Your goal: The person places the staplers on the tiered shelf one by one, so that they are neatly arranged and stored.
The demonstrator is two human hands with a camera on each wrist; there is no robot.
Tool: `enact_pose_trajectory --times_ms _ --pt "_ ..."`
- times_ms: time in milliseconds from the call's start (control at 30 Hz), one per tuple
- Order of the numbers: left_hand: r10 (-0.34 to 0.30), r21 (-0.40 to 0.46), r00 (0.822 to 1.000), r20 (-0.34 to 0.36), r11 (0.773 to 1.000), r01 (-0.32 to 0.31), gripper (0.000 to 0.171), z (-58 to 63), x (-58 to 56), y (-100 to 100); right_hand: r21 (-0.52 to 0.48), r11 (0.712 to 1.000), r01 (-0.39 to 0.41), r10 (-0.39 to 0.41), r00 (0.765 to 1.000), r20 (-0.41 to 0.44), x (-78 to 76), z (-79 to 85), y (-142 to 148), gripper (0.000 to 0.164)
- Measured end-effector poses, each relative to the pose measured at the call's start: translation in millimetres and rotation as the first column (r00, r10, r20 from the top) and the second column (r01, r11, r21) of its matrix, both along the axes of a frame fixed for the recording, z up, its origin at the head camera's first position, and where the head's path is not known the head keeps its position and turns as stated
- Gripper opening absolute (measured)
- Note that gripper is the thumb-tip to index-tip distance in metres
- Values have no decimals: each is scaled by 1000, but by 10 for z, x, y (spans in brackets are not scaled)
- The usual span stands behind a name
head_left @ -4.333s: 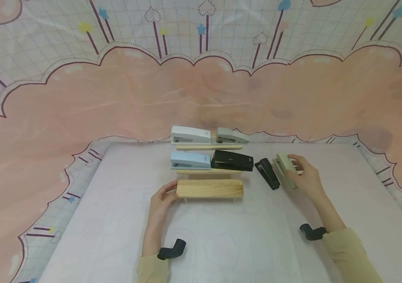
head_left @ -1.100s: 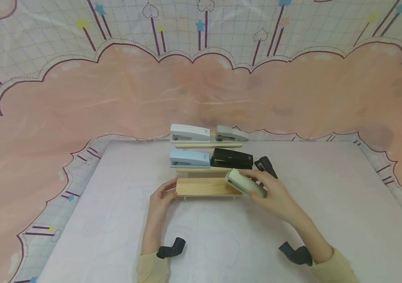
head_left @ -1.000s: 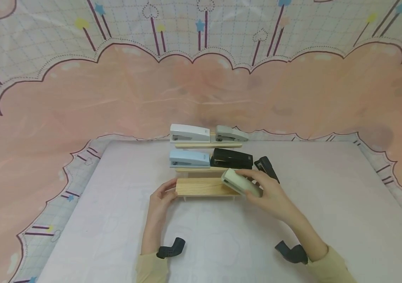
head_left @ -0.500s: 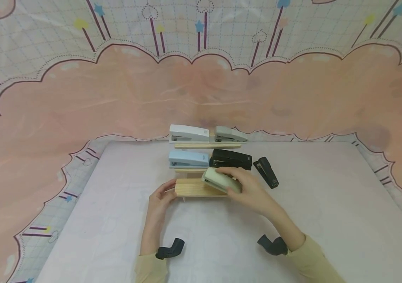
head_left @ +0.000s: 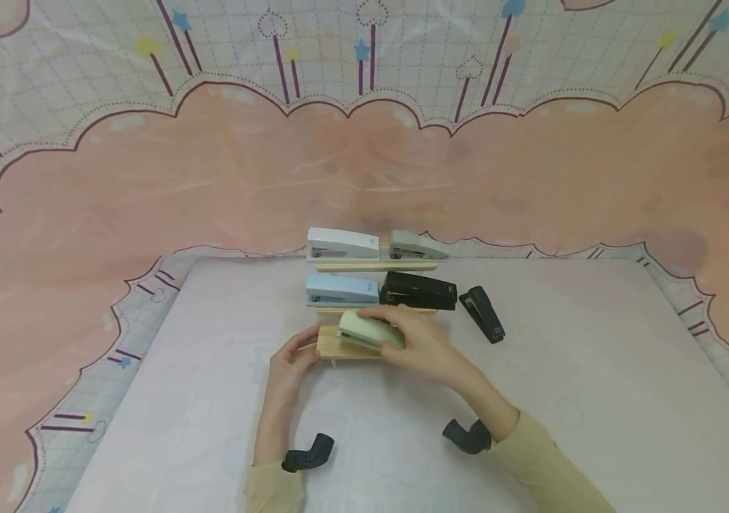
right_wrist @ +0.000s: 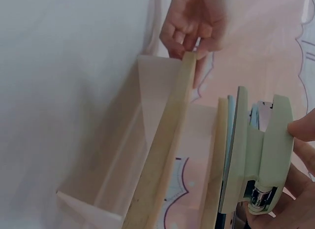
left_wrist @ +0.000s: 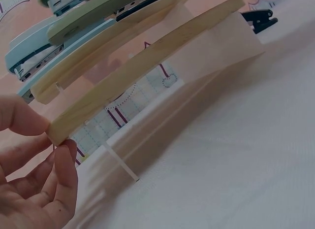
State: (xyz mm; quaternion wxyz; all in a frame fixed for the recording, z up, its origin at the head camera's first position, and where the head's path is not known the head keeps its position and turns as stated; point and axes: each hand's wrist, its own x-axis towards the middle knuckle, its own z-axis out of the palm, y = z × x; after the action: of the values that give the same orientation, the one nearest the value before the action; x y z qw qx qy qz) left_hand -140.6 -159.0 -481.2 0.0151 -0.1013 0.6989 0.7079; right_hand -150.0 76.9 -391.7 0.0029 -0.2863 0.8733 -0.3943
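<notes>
My left hand pinches the left end of the front wooden shelf, thumb above and fingers beneath in the left wrist view. That shelf stands on clear supports. A pale green stapler is gripped by my right hand, thumb on one side and fingers on the other. It overlaps the middle of the shelf in the head view, slightly tilted. In the right wrist view a gap shows between the stapler and the front shelf. My right hand hides the shelf's right end.
Behind, the middle shelf carries a light blue stapler and a black stapler. On the back shelf sit a white stapler and a grey-green stapler. A smaller black stapler lies on the white table to the right.
My right hand has carried the pale green stapler from beside the small black one leftward over the front shelf. My left hand keeps its hold on the shelf's end.
</notes>
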Motion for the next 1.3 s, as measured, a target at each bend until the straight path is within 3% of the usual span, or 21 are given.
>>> enact_pose_trajectory --times_ms 400,1300 --pt "-10 12 998 -61 1000 11 45 -35 8 -13 16 997 -70 70 998 3 -86 -80 -190 49" --pt "-20 -5 1000 -12 1000 20 52 12 13 -33 116 976 -184 183 983 19 -215 -104 -419 50"
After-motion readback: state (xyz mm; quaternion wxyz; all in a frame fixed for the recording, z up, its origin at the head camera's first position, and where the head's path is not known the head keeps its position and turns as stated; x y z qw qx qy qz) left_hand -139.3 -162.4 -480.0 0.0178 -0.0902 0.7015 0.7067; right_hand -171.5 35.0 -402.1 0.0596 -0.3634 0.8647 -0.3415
